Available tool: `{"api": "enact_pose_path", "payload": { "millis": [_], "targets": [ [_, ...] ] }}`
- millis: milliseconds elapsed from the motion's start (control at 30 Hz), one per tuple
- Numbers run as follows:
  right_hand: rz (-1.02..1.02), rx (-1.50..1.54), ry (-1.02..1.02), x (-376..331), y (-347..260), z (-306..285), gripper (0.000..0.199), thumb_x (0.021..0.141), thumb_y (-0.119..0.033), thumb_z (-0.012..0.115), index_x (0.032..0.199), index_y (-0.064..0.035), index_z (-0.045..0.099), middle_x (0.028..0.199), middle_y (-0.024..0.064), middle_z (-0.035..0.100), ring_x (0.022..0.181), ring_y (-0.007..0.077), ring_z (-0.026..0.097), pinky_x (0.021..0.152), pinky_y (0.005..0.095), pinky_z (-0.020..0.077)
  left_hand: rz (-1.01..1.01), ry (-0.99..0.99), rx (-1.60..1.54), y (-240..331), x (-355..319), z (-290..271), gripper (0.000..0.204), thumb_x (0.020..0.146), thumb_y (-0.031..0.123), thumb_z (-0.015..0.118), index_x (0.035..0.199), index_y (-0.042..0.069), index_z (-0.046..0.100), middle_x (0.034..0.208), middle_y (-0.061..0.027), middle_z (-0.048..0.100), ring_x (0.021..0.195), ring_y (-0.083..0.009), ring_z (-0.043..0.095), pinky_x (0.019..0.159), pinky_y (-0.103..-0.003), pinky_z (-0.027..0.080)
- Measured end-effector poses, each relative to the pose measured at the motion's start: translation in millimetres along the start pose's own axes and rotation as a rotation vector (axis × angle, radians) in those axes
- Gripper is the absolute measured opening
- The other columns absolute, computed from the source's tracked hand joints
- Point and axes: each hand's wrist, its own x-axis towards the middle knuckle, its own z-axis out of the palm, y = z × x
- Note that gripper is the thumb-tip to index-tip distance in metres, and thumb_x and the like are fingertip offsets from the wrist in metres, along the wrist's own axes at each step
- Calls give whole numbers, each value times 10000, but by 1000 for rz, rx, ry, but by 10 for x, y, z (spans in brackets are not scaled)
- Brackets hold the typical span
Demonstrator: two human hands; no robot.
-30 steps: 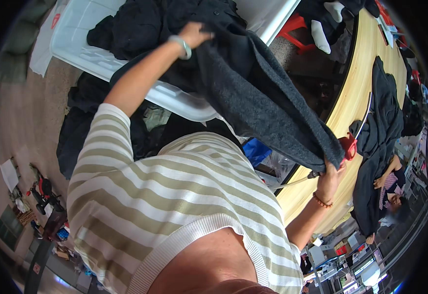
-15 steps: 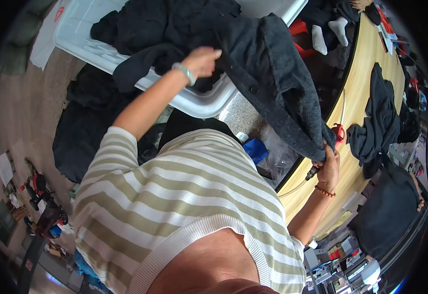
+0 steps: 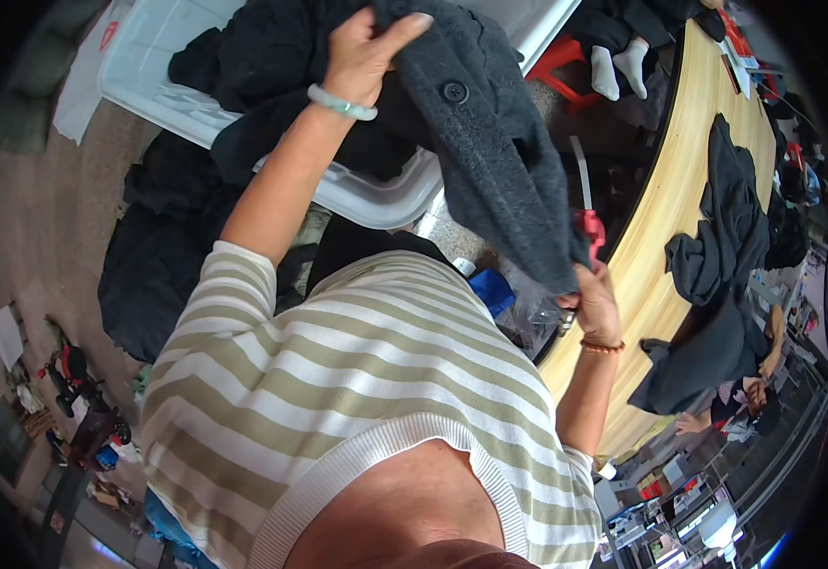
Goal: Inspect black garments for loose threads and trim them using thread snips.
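A dark grey buttoned knit cardigan [image 3: 499, 156] is stretched on a slant between my hands, partly over the corner of a white plastic tub [image 3: 376, 201]. My left hand [image 3: 359, 59], with a pale bangle at the wrist, grips its upper buttoned edge, thumb out on top and fingers partly behind the cloth. At the lower end, my right hand [image 3: 596, 308] is closed around a red air blow gun [image 3: 591, 228] with a long thin nozzle pointing away. The cardigan's narrow end is at those same fingers; the cloth hides part of the grip.
More dark garments [image 3: 267, 57] fill the tub, and a dark heap [image 3: 163, 256] lies on the floor at left. A curved wooden table [image 3: 655, 237] at right bears dark clothes [image 3: 717, 228]. Co-workers sit at its far end and right side. A red stool [image 3: 561, 66] stands beyond.
My left hand has moved up and away along the cardigan's edge. My right hand, with the air blow gun and the cardigan's end, has shifted left. The co-worker's dark garment at right has moved.
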Motion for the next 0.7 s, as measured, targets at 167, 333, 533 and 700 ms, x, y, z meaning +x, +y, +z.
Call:
{"api": "enact_pose_path", "payload": {
  "millis": [167, 333, 533, 700],
  "targets": [
    [-86, -672, 129, 553, 784, 85, 271, 890, -259, 654, 820, -6, 587, 566, 69, 547, 494, 214, 548, 489, 330, 451, -130, 118, 1135, -1084, -92, -314, 831, 663, 361, 817, 1264, -56, 423, 1222, -258, 539, 1145, -371, 531, 971, -426, 424],
    [-309, -1242, 311, 402, 799, 115, 312, 880, -318, 643, 865, -13, 581, 713, 196, 607, 681, 428, 611, 642, 460, 506, 88, -69, 1264, -1647, -891, -244, 652, 855, 325, 621, 1421, 121, 371, 1488, -292, 178, 1373, -489, 166, 1075, -621, 181],
    [-694, -1328, 490, 189, 327, 316, 223, 879, -149, 614, 1001, 2, 504, 1158, 262, 497, 847, 419, 611, 694, 457, 513, 251, -106, 1391, -1494, -885, -34, 652, 852, 411, 616, 1413, 152, 407, 1520, -258, 155, 1411, -450, 82, 1065, -671, 40],
    [-432, -1303, 170, 171, -56, 719, 223, 864, -101, 601, 1054, -44, 498, 842, 184, 636, 887, 386, 615, 693, 433, 500, 199, -148, 1342, -1537, -911, -81, 673, 864, 409, 602, 1441, 159, 364, 1489, -217, 276, 1401, -409, 187, 1076, -645, 142]
  ]
}}
